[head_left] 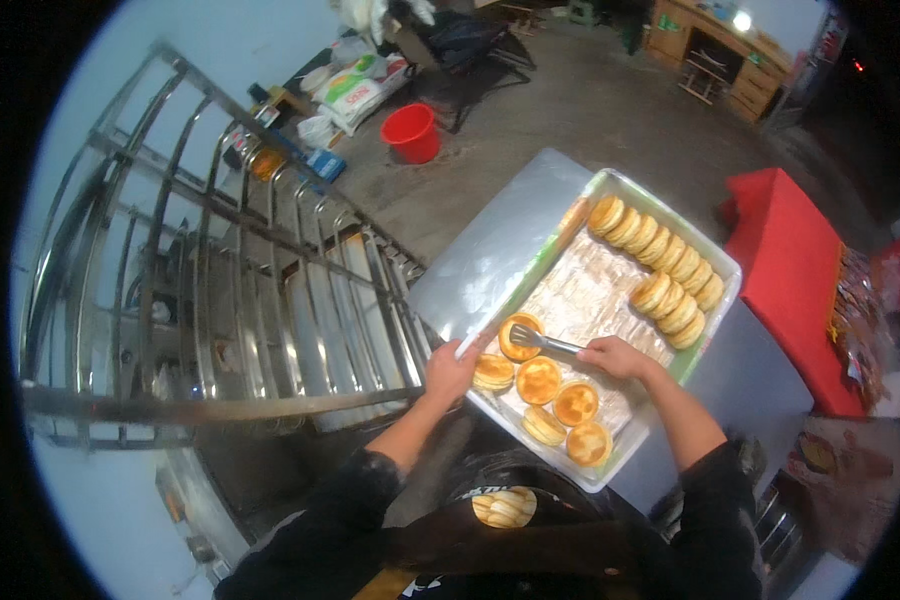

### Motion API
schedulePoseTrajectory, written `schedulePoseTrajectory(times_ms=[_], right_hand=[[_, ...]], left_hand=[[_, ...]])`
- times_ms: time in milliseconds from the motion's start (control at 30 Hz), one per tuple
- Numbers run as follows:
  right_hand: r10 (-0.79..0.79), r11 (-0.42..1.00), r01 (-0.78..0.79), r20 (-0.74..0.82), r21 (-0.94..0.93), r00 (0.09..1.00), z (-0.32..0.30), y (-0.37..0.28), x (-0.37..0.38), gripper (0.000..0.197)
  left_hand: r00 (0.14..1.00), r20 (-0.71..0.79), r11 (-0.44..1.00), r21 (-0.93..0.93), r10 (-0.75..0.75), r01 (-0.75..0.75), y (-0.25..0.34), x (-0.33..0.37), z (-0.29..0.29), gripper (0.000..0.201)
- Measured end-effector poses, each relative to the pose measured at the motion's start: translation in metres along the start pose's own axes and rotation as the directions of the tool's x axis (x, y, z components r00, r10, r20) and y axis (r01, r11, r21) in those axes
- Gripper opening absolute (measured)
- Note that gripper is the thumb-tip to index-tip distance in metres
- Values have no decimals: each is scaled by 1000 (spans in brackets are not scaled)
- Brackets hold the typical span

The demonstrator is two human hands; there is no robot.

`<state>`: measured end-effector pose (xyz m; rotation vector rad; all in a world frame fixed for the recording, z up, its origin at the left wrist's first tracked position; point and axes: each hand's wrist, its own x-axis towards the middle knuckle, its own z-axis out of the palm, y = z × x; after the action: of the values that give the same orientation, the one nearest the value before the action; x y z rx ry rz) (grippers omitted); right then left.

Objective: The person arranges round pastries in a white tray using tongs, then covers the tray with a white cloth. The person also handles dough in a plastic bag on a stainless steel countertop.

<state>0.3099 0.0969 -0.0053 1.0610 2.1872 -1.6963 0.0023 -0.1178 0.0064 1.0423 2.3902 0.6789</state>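
Note:
A white tray with a light liner rests at a slant on a metal table. My left hand is closed on the tray's near left edge. Metal tongs are gripped in my right hand over the tray. The head of the tongs reaches a round golden flatbread; whether it pinches the bread is unclear. Several more browned flatbreads lie loose in the tray's near part. At the far right, others stand on edge in a long row and a shorter row.
To the left stands a metal rack of bars. A red bucket sits on the floor beyond the table, near sacks. On the right is a table under a red cloth. A wooden desk stands far back.

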Motion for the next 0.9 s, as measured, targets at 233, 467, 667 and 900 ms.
schedulePoseTrajectory(times_ms=[233, 467, 667, 900], right_hand=[[129, 992, -90, -747, 92, 652, 18, 6, -61, 39], [498, 867, -229, -790, 442, 359, 73, -32, -18, 46], [590, 806, -133, -772, 576, 236, 99, -56, 21, 50], [520, 833, 56, -815, 550, 256, 104, -71, -35, 52]], left_hand=[[1000, 3, 1000, 7, 14, -14, 4, -2, -2, 42], [994, -50, 995, 36, 99, -97, 4, -3, -1, 40], [982, -111, 988, -7, 152, -154, 1, -4, 0, 43], [781, 16, 781, -45, 624, -623, 33, -9, -17, 42]])
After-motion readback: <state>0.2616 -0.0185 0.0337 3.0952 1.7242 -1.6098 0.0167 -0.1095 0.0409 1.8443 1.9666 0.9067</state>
